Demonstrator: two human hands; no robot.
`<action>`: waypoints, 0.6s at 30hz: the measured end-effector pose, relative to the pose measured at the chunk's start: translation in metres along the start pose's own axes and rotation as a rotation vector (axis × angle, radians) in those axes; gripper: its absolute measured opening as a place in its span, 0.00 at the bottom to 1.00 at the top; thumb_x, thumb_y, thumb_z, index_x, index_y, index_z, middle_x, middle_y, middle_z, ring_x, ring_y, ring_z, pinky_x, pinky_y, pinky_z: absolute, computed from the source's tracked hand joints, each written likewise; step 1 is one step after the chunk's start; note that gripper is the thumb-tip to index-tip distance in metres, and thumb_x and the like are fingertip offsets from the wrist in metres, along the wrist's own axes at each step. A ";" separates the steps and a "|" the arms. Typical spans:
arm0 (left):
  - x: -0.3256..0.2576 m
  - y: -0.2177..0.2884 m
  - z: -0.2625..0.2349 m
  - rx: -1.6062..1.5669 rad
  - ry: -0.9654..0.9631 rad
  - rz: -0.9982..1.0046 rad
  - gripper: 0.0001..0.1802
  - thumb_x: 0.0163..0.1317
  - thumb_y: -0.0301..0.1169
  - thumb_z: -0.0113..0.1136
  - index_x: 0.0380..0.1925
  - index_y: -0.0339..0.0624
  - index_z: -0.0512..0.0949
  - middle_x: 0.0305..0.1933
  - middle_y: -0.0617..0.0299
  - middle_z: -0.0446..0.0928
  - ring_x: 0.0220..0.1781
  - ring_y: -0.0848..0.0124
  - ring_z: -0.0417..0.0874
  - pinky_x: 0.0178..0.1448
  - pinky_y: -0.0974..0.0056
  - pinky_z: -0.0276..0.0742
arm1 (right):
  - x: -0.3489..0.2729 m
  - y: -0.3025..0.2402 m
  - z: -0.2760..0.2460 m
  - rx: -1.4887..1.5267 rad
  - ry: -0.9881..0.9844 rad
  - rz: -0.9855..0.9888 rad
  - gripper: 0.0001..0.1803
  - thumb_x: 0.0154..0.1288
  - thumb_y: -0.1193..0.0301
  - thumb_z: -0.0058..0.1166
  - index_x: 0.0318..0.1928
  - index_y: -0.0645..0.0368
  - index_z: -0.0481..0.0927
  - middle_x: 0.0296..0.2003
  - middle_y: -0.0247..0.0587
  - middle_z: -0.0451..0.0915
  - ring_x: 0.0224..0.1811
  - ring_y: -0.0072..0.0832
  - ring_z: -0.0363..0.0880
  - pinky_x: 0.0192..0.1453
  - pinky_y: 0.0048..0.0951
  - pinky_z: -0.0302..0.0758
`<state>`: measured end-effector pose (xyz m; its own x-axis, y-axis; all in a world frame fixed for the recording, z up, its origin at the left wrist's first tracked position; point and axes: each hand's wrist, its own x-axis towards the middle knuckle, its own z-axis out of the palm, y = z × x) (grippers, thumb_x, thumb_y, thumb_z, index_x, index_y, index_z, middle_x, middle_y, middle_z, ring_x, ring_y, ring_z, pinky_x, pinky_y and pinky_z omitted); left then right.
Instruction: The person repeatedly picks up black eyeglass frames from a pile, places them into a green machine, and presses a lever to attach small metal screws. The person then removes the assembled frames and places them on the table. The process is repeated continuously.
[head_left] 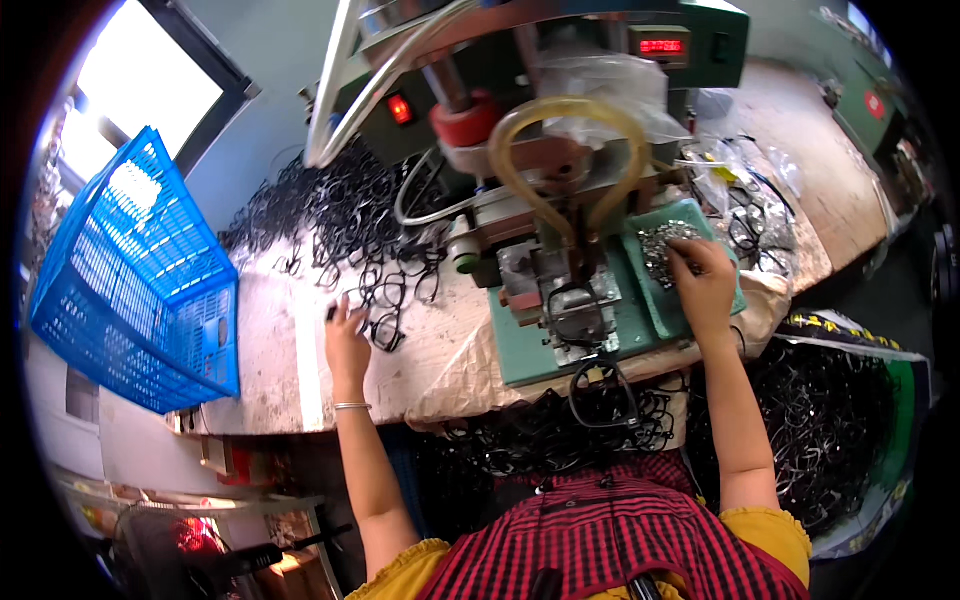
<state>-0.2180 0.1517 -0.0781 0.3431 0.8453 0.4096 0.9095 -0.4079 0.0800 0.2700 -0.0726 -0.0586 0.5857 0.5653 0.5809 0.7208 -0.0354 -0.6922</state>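
My left hand (347, 350) is over the left part of the table, fingers stretched out and apart. A small dark bit shows beside its fingertips; I cannot make out what it is. Just right of it lie black eyeglass frames (386, 330), at the edge of a large tangled pile (350, 205). My right hand (706, 290) reaches into a green tray (668, 315) of small shiny metal parts (660, 250). Its fingertips are pinched together among them; what they hold is hidden. Between my hands, a bench machine (560, 190) has a dark eyeglass frame (578, 316) at its fixture.
Another black frame (603, 395) hangs at the table's front edge. More frames (560, 430) lie below, and a big sack (820, 430) of them stands at right. A blue plastic crate (140, 290) is tipped at left. Clear plastic bags (735, 180) lie behind the tray.
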 end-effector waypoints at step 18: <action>-0.001 0.134 -0.002 -1.728 0.021 -0.497 0.11 0.77 0.36 0.48 0.39 0.41 0.74 0.35 0.56 0.81 0.30 0.70 0.78 0.36 0.67 0.74 | 0.004 -0.092 -0.004 0.370 -0.053 -0.128 0.12 0.53 0.81 0.65 0.40 0.62 0.86 0.36 0.43 0.85 0.40 0.37 0.84 0.47 0.33 0.77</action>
<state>-0.0973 0.0956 -0.0661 0.1270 0.9899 0.0635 -0.3379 -0.0170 0.9410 0.2074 -0.0705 0.0096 0.4724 0.5882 0.6564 0.5991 0.3319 -0.7286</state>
